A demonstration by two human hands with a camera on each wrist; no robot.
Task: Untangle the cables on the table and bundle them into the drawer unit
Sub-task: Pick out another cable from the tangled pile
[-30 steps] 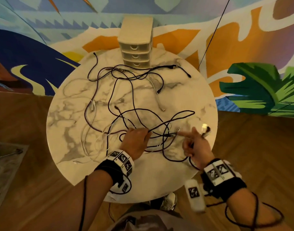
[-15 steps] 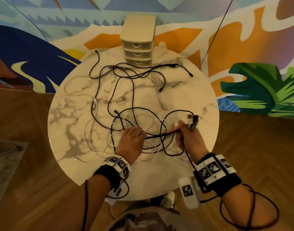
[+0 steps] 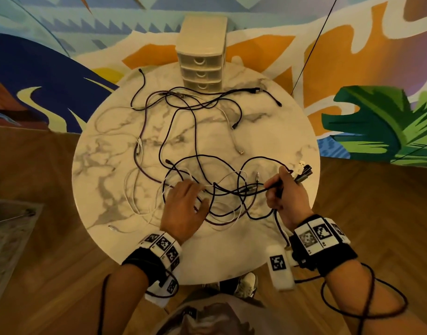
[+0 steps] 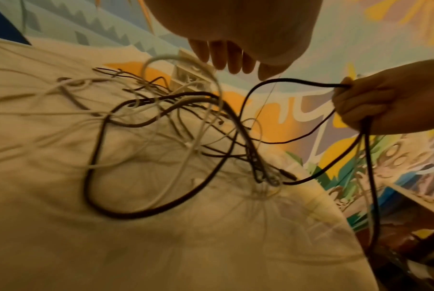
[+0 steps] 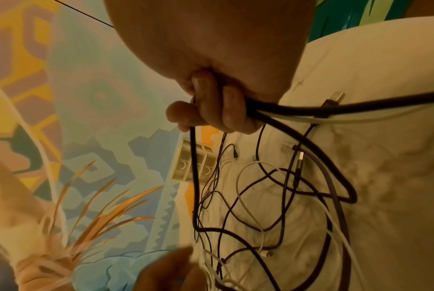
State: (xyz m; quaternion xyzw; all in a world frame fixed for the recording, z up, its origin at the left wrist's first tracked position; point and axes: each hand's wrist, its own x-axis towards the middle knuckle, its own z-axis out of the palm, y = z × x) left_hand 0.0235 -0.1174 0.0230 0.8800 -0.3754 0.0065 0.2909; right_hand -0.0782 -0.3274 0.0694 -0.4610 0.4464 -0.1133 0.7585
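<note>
Left hand [image 4: 235, 29] fingers straight above tangled black and white cables [image 4: 161, 137] on worktop [image 4: 161, 246], right hand [image 4: 390, 98] gripping a black cable [image 4: 285, 82], drawer unit [image 4: 188, 78] behind

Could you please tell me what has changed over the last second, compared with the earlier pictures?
The right hand, which was pointing a finger at the tangle, has closed on a black cable and drawn it taut, plug ends still bunched in its grip. The left hand stayed spread on the tangle. The drawer unit stayed shut at the table's far edge.
</note>
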